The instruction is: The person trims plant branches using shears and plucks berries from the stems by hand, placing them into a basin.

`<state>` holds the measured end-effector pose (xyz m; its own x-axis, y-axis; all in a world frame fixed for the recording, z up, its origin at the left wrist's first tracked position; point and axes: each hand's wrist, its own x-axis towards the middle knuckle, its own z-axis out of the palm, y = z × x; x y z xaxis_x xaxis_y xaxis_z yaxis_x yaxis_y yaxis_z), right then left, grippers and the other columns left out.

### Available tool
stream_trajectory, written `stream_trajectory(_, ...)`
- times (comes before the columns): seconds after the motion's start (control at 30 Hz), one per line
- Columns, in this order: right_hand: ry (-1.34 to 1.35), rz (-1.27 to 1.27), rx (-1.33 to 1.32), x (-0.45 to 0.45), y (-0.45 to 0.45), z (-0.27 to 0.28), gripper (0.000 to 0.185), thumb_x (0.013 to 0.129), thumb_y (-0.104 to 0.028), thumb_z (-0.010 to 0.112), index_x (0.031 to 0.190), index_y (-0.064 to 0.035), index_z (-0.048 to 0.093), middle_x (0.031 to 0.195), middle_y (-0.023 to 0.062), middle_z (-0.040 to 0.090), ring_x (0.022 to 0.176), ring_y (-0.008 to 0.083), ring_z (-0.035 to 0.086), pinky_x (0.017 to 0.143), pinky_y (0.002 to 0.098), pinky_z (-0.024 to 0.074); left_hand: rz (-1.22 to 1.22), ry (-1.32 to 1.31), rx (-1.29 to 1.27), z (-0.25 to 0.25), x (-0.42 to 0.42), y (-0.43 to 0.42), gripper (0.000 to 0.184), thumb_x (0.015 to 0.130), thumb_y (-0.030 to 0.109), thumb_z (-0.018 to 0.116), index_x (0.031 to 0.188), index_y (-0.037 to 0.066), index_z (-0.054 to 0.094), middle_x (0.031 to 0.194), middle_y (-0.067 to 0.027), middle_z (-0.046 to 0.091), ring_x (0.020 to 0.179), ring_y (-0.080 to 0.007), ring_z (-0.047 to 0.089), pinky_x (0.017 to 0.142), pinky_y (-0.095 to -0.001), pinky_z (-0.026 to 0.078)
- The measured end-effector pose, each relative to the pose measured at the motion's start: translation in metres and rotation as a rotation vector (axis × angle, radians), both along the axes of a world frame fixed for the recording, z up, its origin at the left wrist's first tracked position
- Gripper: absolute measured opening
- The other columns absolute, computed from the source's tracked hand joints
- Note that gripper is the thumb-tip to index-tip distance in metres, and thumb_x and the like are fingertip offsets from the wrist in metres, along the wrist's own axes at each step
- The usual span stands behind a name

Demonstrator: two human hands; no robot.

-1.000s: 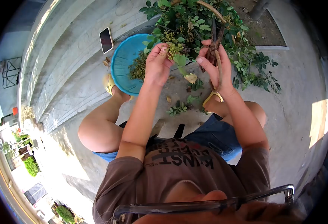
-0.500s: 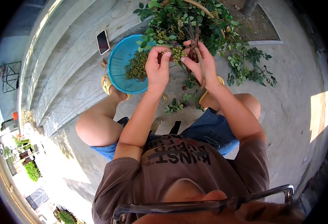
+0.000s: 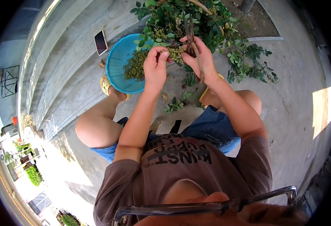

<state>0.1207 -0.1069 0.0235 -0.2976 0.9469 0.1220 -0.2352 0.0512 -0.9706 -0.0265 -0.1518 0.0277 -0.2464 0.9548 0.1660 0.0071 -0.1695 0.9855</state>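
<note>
Pinching with thumb and forefinger, your left hand [image 3: 155, 69] has the near edge of a green berry cluster [image 3: 176, 55], its grip nearly closed and the fingertips almost meeting. That cluster sits in the gap between your two hands, above the ground and just to the right of the blue basin [image 3: 114, 71]. Your right hand [image 3: 206, 63] has its grip curled around brown shears [image 3: 196, 56], whose narrow blades point away from you while the handles lie along your palm. The tip of your right thumb is beside the cluster's other side; you cannot tell from here whether it presses on it.

Inside the basin, to the left of your hands, lies a heap of picked berries [image 3: 135, 67]. Beyond your hands is a dense pile of leafy branches [image 3: 169, 22], with a curved handle [image 3: 199, 5] arching over it, and its leaves overhang the basin's rim. More leafy stems [image 3: 250, 60] spread over the concrete to your right, and a small sprig [image 3: 174, 106] lies on the ground between your feet. A phone [image 3: 101, 42] rests on the step left of the basin, near a dry leaf [image 3: 102, 64].
</note>
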Motion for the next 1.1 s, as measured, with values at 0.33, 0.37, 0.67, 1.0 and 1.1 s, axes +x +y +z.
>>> stream_trajectory(0.33,0.161,0.122,-0.041,0.017,0.006,0.016,0.037,0.082,0.006,0.06,0.116,-0.0055,0.053,0.091,0.0005,0.062,0.085,0.0068,0.057,0.076,0.0213,0.0459,-0.075,-0.866,-0.285,-0.016,-0.032,0.009,0.012,0.096,0.009,0.049,0.102,0.0,0.054,0.094,-0.0111,0.06,0.08,-0.0202,0.056,0.075,-0.0349,0.051)
stream_trajectory(0.37,0.168,0.126,-0.016,0.019,0.006,0.016,0.037,0.082,0.005,0.06,0.116,-0.0054,0.052,0.092,0.0008,0.062,0.086,0.0069,0.057,0.077,0.022,0.0458,-0.058,-0.916,-0.298,-0.016,-0.033,0.009,0.012,0.096,0.008,0.048,0.102,0.0,0.053,0.095,-0.0123,0.059,0.081,-0.0211,0.056,0.076,-0.0355,0.051)
stream_trajectory(0.67,0.144,0.445,-0.108,0.035,0.002,0.037,0.046,0.078,0.0,0.07,0.12,-0.0052,0.052,0.09,0.0023,0.062,0.085,0.01,0.057,0.076,0.0229,0.0451,0.053,-0.85,-0.213,-0.013,-0.045,0.009,0.006,0.093,0.009,0.055,0.09,0.004,0.053,0.085,-0.0078,0.059,0.076,-0.0204,0.06,0.07,-0.0355,0.054)
stream_trajectory(1.0,0.006,0.009,0.146,0.002,0.0,0.015,0.05,0.077,0.007,0.069,0.121,-0.0039,0.049,0.092,0.002,0.06,0.084,0.0095,0.056,0.078,0.023,0.0476,0.019,-0.585,-0.146,-0.002,-0.013,0.002,0.008,0.091,0.01,0.06,0.091,0.005,0.055,0.082,-0.0062,0.061,0.075,-0.0171,0.061,0.069,-0.0318,0.054)
stream_trajectory(1.1,0.075,0.019,0.093,0.002,0.002,0.01,0.05,0.077,0.007,0.069,0.121,-0.0039,0.049,0.092,0.0031,0.06,0.084,0.0104,0.057,0.08,0.0236,0.0485,0.002,-0.53,-0.149,0.002,-0.006,0.0,0.007,0.091,0.01,0.059,0.091,0.004,0.055,0.082,-0.0055,0.06,0.074,-0.0164,0.06,0.068,-0.0311,0.053)
